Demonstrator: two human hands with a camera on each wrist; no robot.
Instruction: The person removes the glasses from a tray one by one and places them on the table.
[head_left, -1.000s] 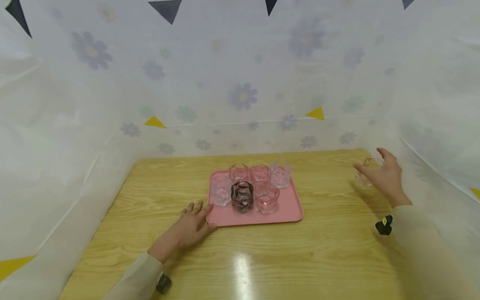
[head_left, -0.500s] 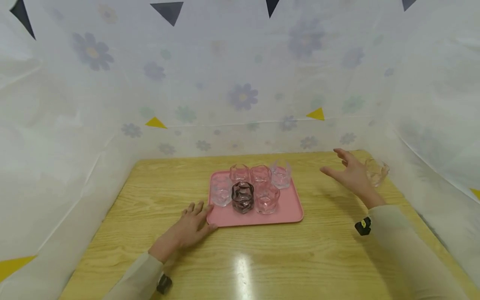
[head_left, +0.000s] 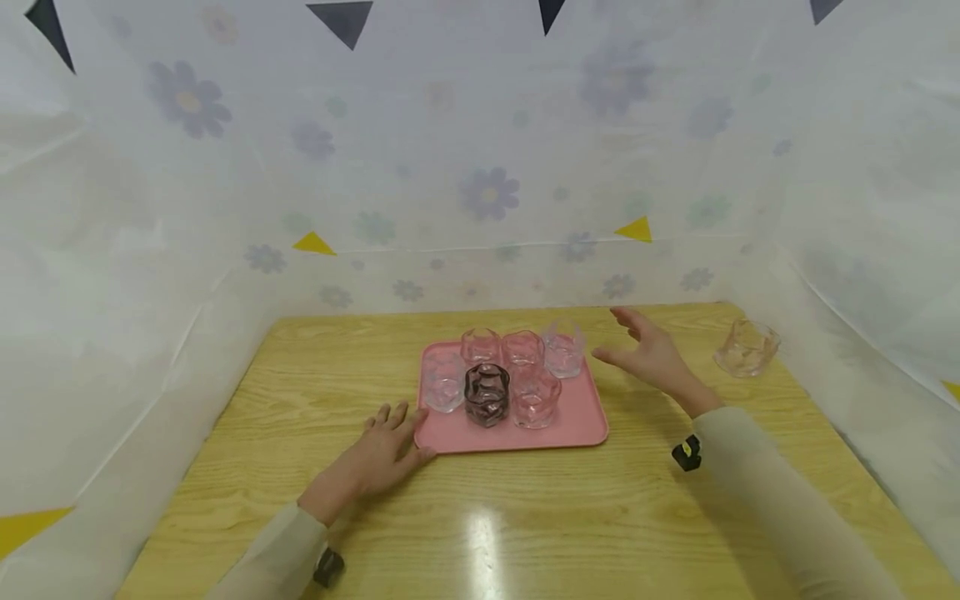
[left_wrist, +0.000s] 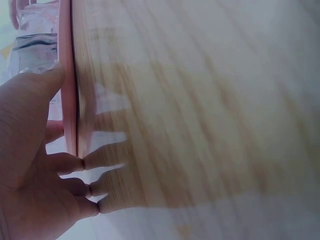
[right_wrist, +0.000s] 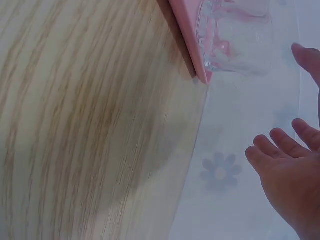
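Note:
A pink tray (head_left: 579,427) carries several drinking glasses: a dark smoky glass (head_left: 487,398) in the front row, a clear glass (head_left: 444,385) left of it, a front right glass (head_left: 536,402), and more behind. My left hand (head_left: 375,458) rests at the tray's front left corner, thumb against the rim and other fingers on the tabletop in the left wrist view. Holding nothing, my right hand (head_left: 647,357) is spread with thumb and fingers apart, just right of the clear glass (head_left: 564,354) at the tray's back right corner.
Off the tray, a single clear glass (head_left: 747,350) stands near the right edge of the wooden table (head_left: 570,525). A flower-patterned white sheet (head_left: 420,200) closes off the back, and white sheeting (head_left: 877,308) hangs along the sides.
My right hand has left the clear glass at the table's right side and moved left to the tray's back right corner, empty. The left hand stays at the tray corner.

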